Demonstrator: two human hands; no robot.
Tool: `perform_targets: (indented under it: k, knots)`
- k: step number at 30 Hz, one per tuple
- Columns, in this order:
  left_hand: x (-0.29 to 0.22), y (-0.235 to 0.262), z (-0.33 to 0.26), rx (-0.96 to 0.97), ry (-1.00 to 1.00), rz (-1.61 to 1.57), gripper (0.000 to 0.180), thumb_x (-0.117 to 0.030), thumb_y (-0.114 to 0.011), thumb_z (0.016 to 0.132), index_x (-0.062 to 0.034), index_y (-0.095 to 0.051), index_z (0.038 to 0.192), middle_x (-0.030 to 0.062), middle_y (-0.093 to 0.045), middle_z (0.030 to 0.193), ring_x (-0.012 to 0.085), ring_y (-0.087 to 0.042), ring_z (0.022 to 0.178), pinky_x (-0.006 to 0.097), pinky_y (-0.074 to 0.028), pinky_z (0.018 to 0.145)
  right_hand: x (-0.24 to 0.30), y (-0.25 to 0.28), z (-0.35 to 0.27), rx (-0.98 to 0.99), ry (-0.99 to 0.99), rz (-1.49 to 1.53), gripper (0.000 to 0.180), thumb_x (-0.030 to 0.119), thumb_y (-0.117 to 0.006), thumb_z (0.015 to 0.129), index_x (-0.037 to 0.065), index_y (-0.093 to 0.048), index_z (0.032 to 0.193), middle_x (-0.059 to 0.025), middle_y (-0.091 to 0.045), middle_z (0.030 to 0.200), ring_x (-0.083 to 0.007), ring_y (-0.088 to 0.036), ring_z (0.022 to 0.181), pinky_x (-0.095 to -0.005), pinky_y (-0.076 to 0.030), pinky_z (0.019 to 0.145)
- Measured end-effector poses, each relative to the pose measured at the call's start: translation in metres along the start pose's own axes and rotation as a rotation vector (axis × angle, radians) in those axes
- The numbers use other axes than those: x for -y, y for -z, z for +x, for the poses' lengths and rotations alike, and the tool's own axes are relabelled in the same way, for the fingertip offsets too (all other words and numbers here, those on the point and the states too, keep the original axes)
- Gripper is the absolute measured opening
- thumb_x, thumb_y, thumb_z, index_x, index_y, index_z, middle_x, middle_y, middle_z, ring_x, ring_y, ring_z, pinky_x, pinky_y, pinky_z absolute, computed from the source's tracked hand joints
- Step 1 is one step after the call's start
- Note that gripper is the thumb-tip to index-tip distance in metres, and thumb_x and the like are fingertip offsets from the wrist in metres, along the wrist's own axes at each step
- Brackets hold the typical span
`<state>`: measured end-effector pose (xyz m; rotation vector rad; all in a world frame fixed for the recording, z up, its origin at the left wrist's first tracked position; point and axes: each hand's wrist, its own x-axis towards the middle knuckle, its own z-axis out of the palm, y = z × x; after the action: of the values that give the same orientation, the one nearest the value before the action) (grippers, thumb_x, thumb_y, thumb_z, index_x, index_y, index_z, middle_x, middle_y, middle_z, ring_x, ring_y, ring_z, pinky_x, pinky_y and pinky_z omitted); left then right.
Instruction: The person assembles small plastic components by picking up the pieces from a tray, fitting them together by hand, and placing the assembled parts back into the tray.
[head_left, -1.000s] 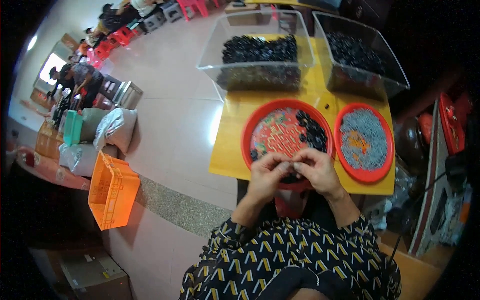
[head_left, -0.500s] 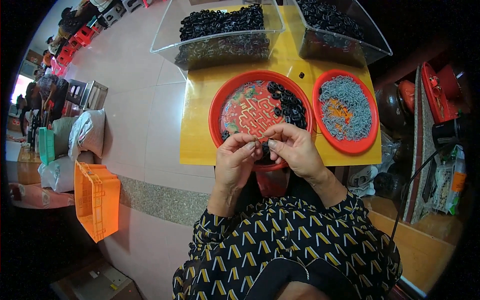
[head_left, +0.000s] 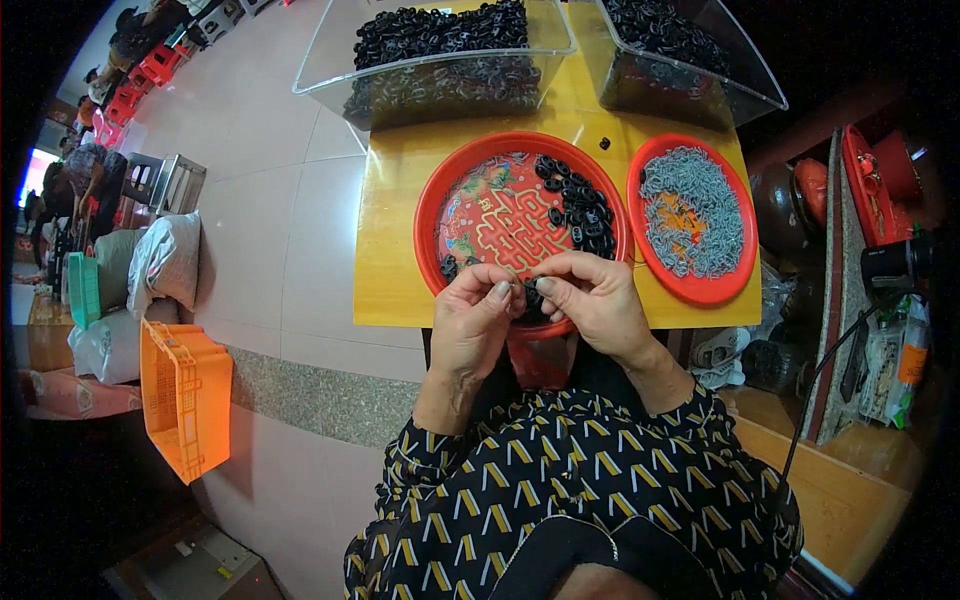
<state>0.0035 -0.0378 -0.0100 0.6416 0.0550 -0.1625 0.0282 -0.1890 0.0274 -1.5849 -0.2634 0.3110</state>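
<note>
My left hand (head_left: 470,322) and my right hand (head_left: 598,308) meet over the near rim of a round red tray (head_left: 428,225) with a gold pattern on its base. Thumb and forefinger are pinched on each hand. Between the fingertips, by my right thumb, is a small black plastic piece (head_left: 531,287). What my left fingertips pinch is too small to make out. Black ring-shaped pieces (head_left: 590,222) are heaped along the tray's right side, and a few lie at its left and near edges. Right of it, an oval red tray (head_left: 700,297) holds many small grey metal screws or pins (head_left: 700,190).
Two see-through bins (head_left: 440,68) (head_left: 690,75) of black pieces stand on the yellow table (head_left: 385,270). A loose black piece (head_left: 605,143) lies behind the trays. An orange crate (head_left: 190,400) and white sacks (head_left: 165,260) sit on the left; a black cable (head_left: 835,350) hangs at right.
The view has shifted slightly. Both hands keep their pinch over the near rim of the round tray, with only small finger movement.
</note>
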Motion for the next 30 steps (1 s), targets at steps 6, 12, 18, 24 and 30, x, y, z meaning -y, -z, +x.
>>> perform_targets:
  k: [6,12,18,24,30]
  knots:
    - [0.0,-0.009,-0.003,-0.108,0.017,0.023,0.009,-0.005,-0.054,0.08,0.0001,-0.052,0.087,0.006,-0.054,0.077,0.0127,-0.05,0.069,0.024,-0.04,0.064,0.005,-0.009,-0.003,0.001,-0.187,0.227,0.011,0.003,-0.054,0.08,-0.001,-0.056,0.09,-0.0031,-0.057,0.071,-0.0069,-0.056,0.063,-0.0175,-0.047,0.056]
    - [0.0,-0.009,-0.003,-0.089,0.014,0.023,0.01,-0.005,-0.054,0.08,0.0008,-0.052,0.087,0.0057,-0.054,0.075,0.0121,-0.049,0.068,0.023,-0.04,0.064,-0.008,-0.007,-0.001,-0.059,0.129,-0.107,0.011,0.002,-0.054,0.079,-0.002,-0.055,0.09,-0.0034,-0.057,0.074,-0.0068,-0.056,0.064,-0.0181,-0.047,0.057]
    - [0.001,-0.009,-0.003,-0.093,0.009,0.047,0.01,-0.005,-0.053,0.08,0.0012,-0.052,0.088,0.0054,-0.055,0.077,0.0116,-0.051,0.068,0.023,-0.041,0.064,0.003,-0.012,-0.003,-0.061,-0.136,0.182,0.011,0.001,-0.054,0.078,-0.001,-0.054,0.09,-0.0029,-0.057,0.074,-0.0067,-0.056,0.063,-0.018,-0.048,0.055]
    - [0.003,-0.009,-0.005,-0.1,0.005,0.04,0.009,-0.004,-0.053,0.08,0.0013,-0.051,0.088,0.0065,-0.056,0.082,0.0125,-0.054,0.073,0.024,-0.044,0.067,0.003,-0.013,-0.004,-0.059,-0.165,0.148,0.011,0.001,-0.055,0.078,-0.001,-0.054,0.089,-0.0026,-0.057,0.074,-0.0063,-0.056,0.062,-0.0179,-0.048,0.053]
    - [0.003,-0.01,-0.005,-0.087,0.025,0.054,0.01,-0.005,-0.053,0.08,0.0013,-0.052,0.088,0.0066,-0.056,0.081,0.0125,-0.054,0.071,0.024,-0.045,0.066,0.002,-0.013,-0.004,-0.054,-0.194,0.111,0.011,0.003,-0.056,0.078,-0.001,-0.054,0.088,-0.0018,-0.057,0.073,-0.0058,-0.056,0.062,-0.0179,-0.048,0.053]
